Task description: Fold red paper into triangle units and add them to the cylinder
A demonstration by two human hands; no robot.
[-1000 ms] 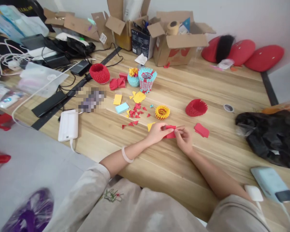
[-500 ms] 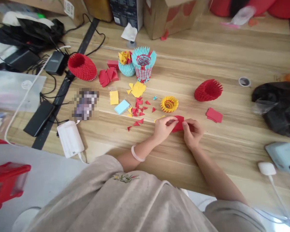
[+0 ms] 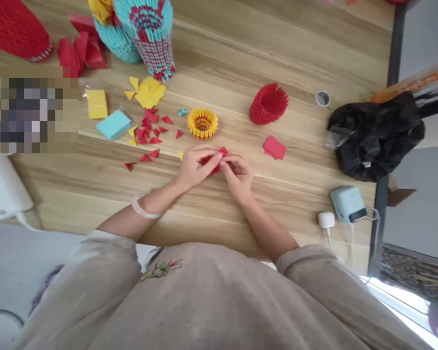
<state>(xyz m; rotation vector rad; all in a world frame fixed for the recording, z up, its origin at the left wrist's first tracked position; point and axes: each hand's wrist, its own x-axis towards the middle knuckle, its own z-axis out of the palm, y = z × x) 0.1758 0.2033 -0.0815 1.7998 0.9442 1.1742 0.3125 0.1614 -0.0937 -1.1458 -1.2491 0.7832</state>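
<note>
Pinching a red paper piece (image 3: 223, 150) together, the two hands meet over the wooden table (image 3: 299, 180). The piece lies directly between the fingertips, so neither hand is clearly the nearer one: the left hand (image 3: 195, 167) covers its left part, with the thumb laid across it, and the right hand (image 3: 239, 177) has its thumb and forefinger closed at the right end. The long axis seems to go slantwise, from near left to far right, but the fingers hide so much that I cannot be sure of it.

Just beyond the fingers stands a yellow ring-shaped bowl (image 3: 203, 124), near but not touching, so the room on the far side is rather narrow. To the left, a yellow scrap (image 3: 181, 155) shows beside the left hand, and farther off lie red triangles (image 3: 145, 158). To the right the room is wider, up to a stack of red slips (image 3: 275, 147). On the near side, a strip of wood remains between the hands and the table edge
</note>
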